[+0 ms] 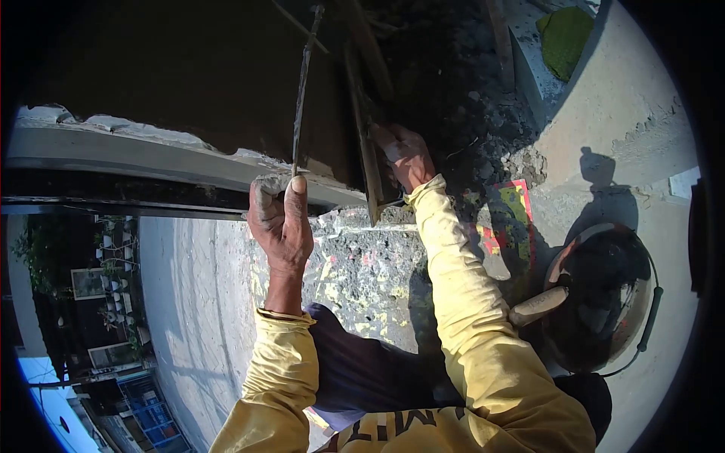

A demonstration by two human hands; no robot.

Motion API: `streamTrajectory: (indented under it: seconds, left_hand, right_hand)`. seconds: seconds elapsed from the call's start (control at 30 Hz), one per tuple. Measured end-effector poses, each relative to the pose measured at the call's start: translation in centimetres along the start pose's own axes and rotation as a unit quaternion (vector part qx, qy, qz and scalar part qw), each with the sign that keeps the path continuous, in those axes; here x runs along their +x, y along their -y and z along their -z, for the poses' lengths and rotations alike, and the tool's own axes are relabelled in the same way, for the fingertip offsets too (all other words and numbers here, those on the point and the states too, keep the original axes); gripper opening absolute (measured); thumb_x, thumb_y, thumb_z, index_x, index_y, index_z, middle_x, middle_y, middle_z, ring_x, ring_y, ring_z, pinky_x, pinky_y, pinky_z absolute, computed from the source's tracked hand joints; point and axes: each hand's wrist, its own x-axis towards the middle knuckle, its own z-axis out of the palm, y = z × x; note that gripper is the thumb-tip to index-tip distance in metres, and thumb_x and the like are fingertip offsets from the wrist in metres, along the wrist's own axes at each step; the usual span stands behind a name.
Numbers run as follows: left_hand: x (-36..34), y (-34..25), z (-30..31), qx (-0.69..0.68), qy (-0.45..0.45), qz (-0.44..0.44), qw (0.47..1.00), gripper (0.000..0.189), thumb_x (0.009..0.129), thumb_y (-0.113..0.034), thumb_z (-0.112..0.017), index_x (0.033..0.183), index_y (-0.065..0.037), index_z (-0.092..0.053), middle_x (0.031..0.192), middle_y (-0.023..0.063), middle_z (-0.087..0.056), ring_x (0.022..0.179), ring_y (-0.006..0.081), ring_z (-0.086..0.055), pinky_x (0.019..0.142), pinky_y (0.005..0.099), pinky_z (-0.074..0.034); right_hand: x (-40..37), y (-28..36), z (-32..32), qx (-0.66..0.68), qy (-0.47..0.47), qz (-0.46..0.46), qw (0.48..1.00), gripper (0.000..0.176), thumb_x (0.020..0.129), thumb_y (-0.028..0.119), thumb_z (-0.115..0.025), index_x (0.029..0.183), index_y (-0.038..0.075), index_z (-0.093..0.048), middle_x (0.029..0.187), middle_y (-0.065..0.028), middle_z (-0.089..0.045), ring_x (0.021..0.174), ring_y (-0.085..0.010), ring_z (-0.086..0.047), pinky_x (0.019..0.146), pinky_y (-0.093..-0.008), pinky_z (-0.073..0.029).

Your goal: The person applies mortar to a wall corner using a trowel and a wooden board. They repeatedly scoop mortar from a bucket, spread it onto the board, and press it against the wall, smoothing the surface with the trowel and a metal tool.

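The left hand [281,219] is closed in a fist around the lower end of a thin steel rod [303,90], with the thumb laid upward along it. The rod rises nearly straight from the fist, in front of a dark panel above, and the fist sits just at the broken edge of a pale concrete ledge [151,155] that runs off to the left.

The right hand [405,155] is further up and to the right. It grips a narrow wooden board [369,177] that stands on edge beside the dark panel. The fingers seem to wrap behind the board, though shadow hides most of them. Both arms are in yellow sleeves [461,302] (dusty ones).

Beyond the right hand lies a heap of dark rubble [483,113]. To the right, on the pale ground, a dark rounded bowl [604,302] stands well apart from both hands, and a light handle [538,304] pokes out over its rim. A green mat [565,36] lies at the top right.
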Motion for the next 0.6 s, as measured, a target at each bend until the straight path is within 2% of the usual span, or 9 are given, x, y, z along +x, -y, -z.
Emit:
streamTrajectory:
  seconds: [0.1,0.2,0.23,0.3,0.33,0.4,0.47,0.57,0.6]
  left_hand:
    - [0.0,0.2,0.2,0.014,0.004,-0.002,1.0,0.01,0.095,-0.013,-0.06,0.093,-0.003,-0.058,0.088,0.0006,-0.06,0.082,0.0053,-0.052,0.077,0.0204,-0.041]
    - [0.0,-0.1,-0.3,0.006,-0.01,-0.003,1.0,0.01,0.095,-0.013,-0.06,0.092,-0.004,-0.058,0.087,0.0007,-0.059,0.082,0.0059,-0.052,0.078,0.0209,-0.042]
    - [0.0,-0.2,-0.3,0.004,-0.013,-0.006,1.0,0.01,0.095,-0.012,-0.06,0.092,-0.004,-0.058,0.087,0.0008,-0.059,0.083,0.006,-0.052,0.078,0.021,-0.042]
    - [0.0,-0.3,-0.2,0.048,-0.008,-0.015,0.999,0.009,0.095,-0.01,-0.06,0.091,-0.003,-0.055,0.081,-0.002,-0.055,0.072,0.0029,-0.046,0.067,0.0176,-0.038]
    - [0.1,-0.3,-0.1,0.068,-0.005,-0.023,0.997,0.009,0.095,-0.008,-0.06,0.09,-0.003,-0.054,0.078,-0.0035,-0.054,0.067,0.0014,-0.043,0.061,0.0159,-0.036]
    - [-0.2,0.1,-0.1,0.028,-0.009,-0.011,1.0,0.009,0.095,-0.01,-0.06,0.092,-0.003,-0.057,0.084,-0.0006,-0.057,0.077,0.0041,-0.049,0.071,0.0187,-0.04]
    - [0.0,0.3,-0.2,0.001,-0.008,-0.012,1.0,0.009,0.096,-0.011,-0.06,0.093,-0.003,-0.058,0.088,0.0006,-0.059,0.082,0.005,-0.052,0.076,0.0198,-0.041]
    - [-0.1,0.2,-0.2,-0.013,-0.007,-0.014,1.0,0.008,0.095,-0.011,-0.06,0.093,-0.003,-0.058,0.087,-0.0002,-0.059,0.08,0.0039,-0.05,0.074,0.0189,-0.04]
    - [-0.1,0.1,-0.2,-0.019,-0.005,-0.006,1.0,0.008,0.095,-0.01,-0.06,0.093,-0.003,-0.058,0.087,-0.0004,-0.059,0.08,0.0036,-0.05,0.074,0.0186,-0.04]
  right_hand:
    - [-3.6,1.5,-0.5,-0.051,0.018,0.106,0.993,0.031,0.091,0.03,-0.06,0.098,0.001,-0.067,0.082,-0.0062,-0.067,0.078,-0.0183,-0.061,0.073,-0.0323,-0.047]
    - [-8.0,2.0,0.3,0.092,0.111,0.06,0.988,0.036,0.09,0.032,-0.061,0.105,0.0,-0.067,0.091,-0.011,-0.069,0.087,-0.0159,-0.062,0.078,-0.031,-0.047]
    - [-8.6,0.6,-0.4,0.135,0.049,0.065,0.987,0.028,0.09,0.028,-0.061,0.098,0.001,-0.067,0.081,-0.0054,-0.067,0.074,-0.0145,-0.06,0.068,-0.0297,-0.047]
    - [-7.7,-1.7,1.2,0.11,-0.01,-0.083,0.99,0.031,0.091,0.035,-0.06,0.094,0.004,-0.067,0.073,-0.0012,-0.062,0.062,-0.0096,-0.055,0.056,-0.0254,-0.043]
    - [-6.3,-4.6,1.2,0.145,-0.063,-0.067,0.985,0.033,0.091,0.038,-0.059,0.093,0.006,-0.066,0.068,0.0002,-0.058,0.056,-0.0082,-0.051,0.051,-0.0245,-0.039]
    - [-3.0,-8.7,1.8,0.166,-0.1,-0.095,0.976,0.034,0.092,0.041,-0.059,0.091,0.008,-0.065,0.061,0.0023,-0.051,0.048,-0.0072,-0.044,0.044,-0.0244,-0.033]
    - [-0.6,-9.8,2.8,0.144,-0.068,-0.189,0.969,0.034,0.092,0.042,-0.059,0.089,0.009,-0.064,0.057,0.0036,-0.046,0.044,-0.008,-0.039,0.041,-0.0258,-0.03]
    - [2.3,-7.9,2.7,0.067,0.0,-0.195,0.979,0.051,0.087,0.051,-0.061,0.101,0.002,-0.067,0.07,-0.0036,-0.056,0.056,-0.0121,-0.05,0.05,-0.0296,-0.041]
    - [2.7,-6.7,2.7,0.135,0.031,-0.212,0.967,0.05,0.086,0.052,-0.061,0.101,0.004,-0.066,0.066,-0.002,-0.052,0.053,-0.0105,-0.046,0.048,-0.0287,-0.038]
